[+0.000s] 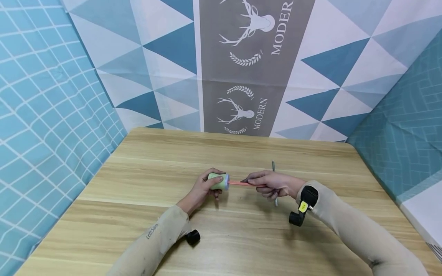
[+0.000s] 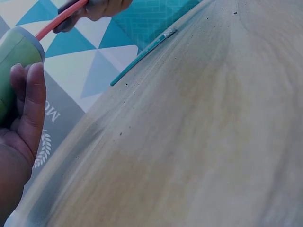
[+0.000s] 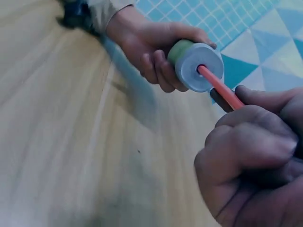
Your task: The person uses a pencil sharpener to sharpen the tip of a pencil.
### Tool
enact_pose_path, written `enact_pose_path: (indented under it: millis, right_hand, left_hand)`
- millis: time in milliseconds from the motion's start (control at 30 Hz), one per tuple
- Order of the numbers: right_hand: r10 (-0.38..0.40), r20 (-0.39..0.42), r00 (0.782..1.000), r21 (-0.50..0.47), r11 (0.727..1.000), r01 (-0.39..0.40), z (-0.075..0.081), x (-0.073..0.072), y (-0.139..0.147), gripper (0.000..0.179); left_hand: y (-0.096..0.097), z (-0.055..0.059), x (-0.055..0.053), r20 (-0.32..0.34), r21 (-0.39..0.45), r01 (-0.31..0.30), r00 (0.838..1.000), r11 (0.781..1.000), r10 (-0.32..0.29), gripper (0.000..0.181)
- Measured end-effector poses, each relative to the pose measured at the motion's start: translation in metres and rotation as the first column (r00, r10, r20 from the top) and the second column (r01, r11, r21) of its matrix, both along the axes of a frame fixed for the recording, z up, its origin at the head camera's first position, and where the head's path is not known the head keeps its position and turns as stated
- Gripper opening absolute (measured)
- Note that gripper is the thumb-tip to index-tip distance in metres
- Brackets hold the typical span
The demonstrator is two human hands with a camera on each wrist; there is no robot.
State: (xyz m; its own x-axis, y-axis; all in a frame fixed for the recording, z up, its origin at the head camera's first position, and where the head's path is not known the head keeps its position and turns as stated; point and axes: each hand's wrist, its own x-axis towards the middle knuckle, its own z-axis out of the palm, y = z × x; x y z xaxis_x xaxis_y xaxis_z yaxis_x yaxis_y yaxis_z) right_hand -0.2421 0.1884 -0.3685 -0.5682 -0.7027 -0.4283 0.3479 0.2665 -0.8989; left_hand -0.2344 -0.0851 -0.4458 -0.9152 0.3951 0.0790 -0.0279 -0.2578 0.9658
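My left hand grips a small green cylindrical pencil sharpener, lying on its side in the grasp. Its pale grey-lavender end face has a round hole and points to the right. Between thumb and fingers, my right hand pinches a coral-red pencil. The pencil's tip sits inside the hole, hidden from sight, and its shaft runs level toward the right hand, where the fingers cover part of it. In the right wrist view the remaining right fingers are curled.
A second pencil, teal in the left wrist view, lies on the wooden table beneath the right hand, partly covered by it. Patterned cloth walls stand behind and at both sides. A white surface borders the table at right.
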Motion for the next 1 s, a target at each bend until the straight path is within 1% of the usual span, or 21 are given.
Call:
enact_pose_path:
  millis: [100,167,200,267,300,333,367,433,533,567,633,667,700,733,767,800,833,867,933,967,1000]
  right_hand:
    - [0.023,-0.161,0.987,0.096,0.995,-0.008,0.007,0.002,0.001,0.034]
    - [0.062,-0.282,0.958,0.186,0.983,-0.008,0.012,0.002,0.003,0.042]
    - [0.085,-0.346,0.934,0.231,0.973,-0.003,0.015,0.003,0.004,0.045]
    - [0.122,-0.485,0.866,0.293,0.956,0.030,0.019,0.005,0.006,0.047]
    - [0.147,-0.563,0.814,0.318,0.947,0.049,0.021,0.006,0.007,0.048]
    - [0.171,-0.638,0.751,0.338,0.938,0.074,0.022,0.008,0.008,0.048]
    - [0.194,-0.715,0.671,0.342,0.935,0.094,0.022,0.011,0.009,0.048]
    - [0.239,-0.850,0.469,0.328,0.937,0.116,0.020,0.014,0.009,0.046]
    - [0.320,-0.942,0.100,0.329,0.940,0.093,0.012,0.016,0.009,0.043]
    - [0.351,-0.935,-0.039,0.347,0.933,0.095,0.009,0.016,0.009,0.039]
    - [0.424,-0.850,-0.314,0.404,0.906,0.130,0.004,0.015,0.010,0.031]
    - [0.447,-0.779,-0.439,0.421,0.893,0.163,0.001,0.014,0.010,0.032]
    - [0.469,-0.697,-0.543,0.432,0.879,0.203,-0.001,0.013,0.010,0.037]
    - [0.481,-0.616,-0.624,0.435,0.868,0.240,-0.003,0.012,0.010,0.043]
    - [0.485,-0.539,-0.688,0.427,0.862,0.273,-0.005,0.011,0.009,0.048]
    - [0.481,-0.490,-0.727,0.416,0.862,0.289,-0.007,0.010,0.009,0.051]
    - [0.473,-0.459,-0.752,0.401,0.866,0.299,-0.009,0.009,0.008,0.050]
    - [0.463,-0.450,-0.764,0.390,0.871,0.298,-0.011,0.007,0.007,0.047]
    - [0.447,-0.465,-0.765,0.380,0.881,0.284,-0.014,0.005,0.005,0.042]
    - [0.438,-0.491,-0.753,0.379,0.886,0.268,-0.015,0.004,0.004,0.040]
    - [0.435,-0.527,-0.730,0.386,0.888,0.251,-0.016,0.003,0.003,0.040]
  left_hand:
    - [0.000,0.001,0.000,-0.006,0.001,0.004,1.000,1.000,-0.004,0.038]
    - [0.000,0.002,0.000,-0.002,0.003,0.005,1.000,1.000,-0.005,0.030]
    - [0.000,0.002,0.000,0.002,0.003,0.003,1.000,1.000,-0.003,0.029]
    - [0.000,0.002,0.000,0.011,0.004,0.000,1.000,1.000,0.000,0.029]
    - [0.000,0.003,0.000,0.018,0.003,-0.005,1.000,1.000,0.005,0.029]
    - [0.000,0.003,0.000,0.022,0.001,-0.008,1.000,1.000,0.008,0.034]
    - [0.000,0.003,-0.001,0.027,-0.002,-0.012,1.000,1.000,0.012,0.038]
    - [0.000,0.002,-0.001,0.034,-0.004,-0.020,0.999,1.000,0.020,0.037]
    - [-0.001,0.002,-0.002,0.045,0.003,-0.029,0.999,1.000,0.029,0.025]
    - [-0.001,0.002,-0.002,0.047,0.006,-0.027,0.999,1.000,0.027,0.021]
    - [-0.001,0.001,-0.002,0.050,0.014,-0.021,0.999,1.000,0.020,0.018]
    - [-0.001,0.001,-0.002,0.049,0.016,-0.017,0.999,1.000,0.016,0.017]
    - [-0.002,0.001,-0.002,0.047,0.017,-0.011,0.999,1.000,0.010,0.017]
    - [-0.002,0.001,-0.002,0.046,0.017,-0.006,0.999,1.000,0.006,0.017]
    - [-0.002,0.001,-0.002,0.045,0.016,-0.004,0.999,1.000,0.003,0.018]
    - [-0.002,0.001,-0.002,0.043,0.011,-0.004,0.999,1.000,0.004,0.019]
    - [-0.002,0.000,-0.003,0.040,0.005,-0.007,0.999,1.000,0.007,0.021]
    - [-0.002,0.000,-0.003,0.039,0.003,-0.009,0.999,1.000,0.009,0.023]
    - [-0.001,0.000,-0.003,0.043,0.006,-0.015,0.999,1.000,0.015,0.024]
    - [-0.001,0.000,-0.003,0.046,0.008,-0.022,0.999,1.000,0.021,0.024]
    - [-0.001,0.000,-0.003,0.049,0.011,-0.027,0.998,1.000,0.026,0.022]
